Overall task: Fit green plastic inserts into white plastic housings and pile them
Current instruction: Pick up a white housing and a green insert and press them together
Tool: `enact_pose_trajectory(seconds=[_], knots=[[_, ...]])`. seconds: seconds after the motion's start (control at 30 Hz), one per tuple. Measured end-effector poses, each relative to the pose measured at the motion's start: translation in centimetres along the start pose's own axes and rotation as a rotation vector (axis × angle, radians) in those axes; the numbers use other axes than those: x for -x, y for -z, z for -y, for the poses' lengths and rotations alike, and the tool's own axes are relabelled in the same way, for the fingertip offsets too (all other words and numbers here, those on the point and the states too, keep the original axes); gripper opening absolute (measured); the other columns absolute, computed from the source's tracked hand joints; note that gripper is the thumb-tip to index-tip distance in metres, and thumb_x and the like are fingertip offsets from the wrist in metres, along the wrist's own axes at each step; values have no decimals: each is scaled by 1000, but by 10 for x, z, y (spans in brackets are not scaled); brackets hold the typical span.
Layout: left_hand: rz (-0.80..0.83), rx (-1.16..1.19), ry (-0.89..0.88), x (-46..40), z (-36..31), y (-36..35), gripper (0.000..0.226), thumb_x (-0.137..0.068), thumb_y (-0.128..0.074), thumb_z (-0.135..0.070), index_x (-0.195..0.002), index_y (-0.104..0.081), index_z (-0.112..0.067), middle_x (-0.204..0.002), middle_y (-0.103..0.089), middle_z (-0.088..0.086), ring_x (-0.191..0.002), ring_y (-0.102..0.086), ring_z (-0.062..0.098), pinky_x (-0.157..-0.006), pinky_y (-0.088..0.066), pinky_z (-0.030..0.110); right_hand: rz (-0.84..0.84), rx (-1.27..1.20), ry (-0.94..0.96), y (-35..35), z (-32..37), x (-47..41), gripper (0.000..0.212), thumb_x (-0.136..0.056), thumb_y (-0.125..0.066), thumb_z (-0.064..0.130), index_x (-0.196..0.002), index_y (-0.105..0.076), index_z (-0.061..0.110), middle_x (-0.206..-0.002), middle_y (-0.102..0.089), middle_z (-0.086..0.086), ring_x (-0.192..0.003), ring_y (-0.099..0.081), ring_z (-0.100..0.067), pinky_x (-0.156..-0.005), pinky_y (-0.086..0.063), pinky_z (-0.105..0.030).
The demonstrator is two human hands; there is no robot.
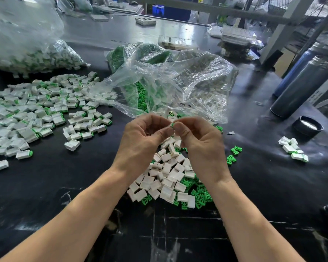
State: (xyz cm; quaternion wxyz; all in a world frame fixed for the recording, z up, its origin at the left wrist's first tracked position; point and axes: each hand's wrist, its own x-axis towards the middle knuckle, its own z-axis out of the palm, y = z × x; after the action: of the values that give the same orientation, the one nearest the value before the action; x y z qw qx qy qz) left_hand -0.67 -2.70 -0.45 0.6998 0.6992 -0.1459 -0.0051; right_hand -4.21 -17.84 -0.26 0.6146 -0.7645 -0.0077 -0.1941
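Hands meet above the middle of the black table [45,186], raised clear of its surface. The left hand [142,137] is curled, its fingertips drawn in toward the right hand [199,137], and between the two a small green insert [172,125] is pinched; only a sliver of it shows, and whether a white housing sits behind the fingers cannot be told.

Directly beneath the wrists, toward the near edge, lies a heap of loose white housings [165,176] mixed with green inserts [199,197] along its right and near sides. A few stray green pieces [235,150] lie just right of the right hand.

Toward the left edge spreads the wide pile of assembled pieces [36,110], white bodies with green ends, reaching almost to the left forearm. A smaller cluster [293,150] sits near the right edge. Behind the hands an open clear plastic bag [174,82] slumps across the centre, holding green parts on one side and white on the other; another filled bag [27,44] stands at the far left corner.

Two tall dark cylinders [301,86] lean at the right edge, with a round black lid [307,126] lying flat near them. Bare dark surface opens between the left pile and the forearms, and along the near edge on both sides.

No writing or brand can be read anywhere.
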Motion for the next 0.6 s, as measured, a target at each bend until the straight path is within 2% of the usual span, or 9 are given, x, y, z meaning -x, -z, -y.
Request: enact_pose_trajectory(seconds=[0.17, 0.4, 0.5, 0.6], knots=[[23, 11, 22, 1, 0, -2, 9, -87, -79, -13, -91, -73, -18, -82, -75, -6, -76, -69, 2, -66, -52, 14, -8, 66, 2, 0, -4, -1, 6, -98, -71, 27, -92, -71, 28, -76, -70, 20, -70, -63, 2, -66, -48, -16], [45, -43, 52, 0, -1, 0, 12, -88, -79, -13, -97, -73, -17, -82, -73, -4, -73, -66, 0, -64, -51, 13, -52, 180, -28, -5, -11, 1, 11, -100, -68, 33, -90, -68, 30, -69, -66, 21, -61, -57, 0, -59, -45, -20], [29, -146, 81, -2, 0, 10, 13, -88, -79, -14, -95, -73, -24, -82, -74, -5, -71, -68, 1, -61, -51, 12, -46, 176, -54, -3, -12, -2, 9, -100, -69, 31, -91, -70, 29, -70, -66, 23, -63, -59, 2, -61, -47, -20], [-79, -405, 113, -10, 4, 31, 11, -89, -78, -19, -90, -74, -29, -79, -73, -9, -72, -68, 0, -56, -48, 9, -96, 191, -70, 8, -15, -5, 9, -100, -68, 31, -92, -70, 29, -68, -65, 27, -61, -58, 5, -56, -43, -10]])
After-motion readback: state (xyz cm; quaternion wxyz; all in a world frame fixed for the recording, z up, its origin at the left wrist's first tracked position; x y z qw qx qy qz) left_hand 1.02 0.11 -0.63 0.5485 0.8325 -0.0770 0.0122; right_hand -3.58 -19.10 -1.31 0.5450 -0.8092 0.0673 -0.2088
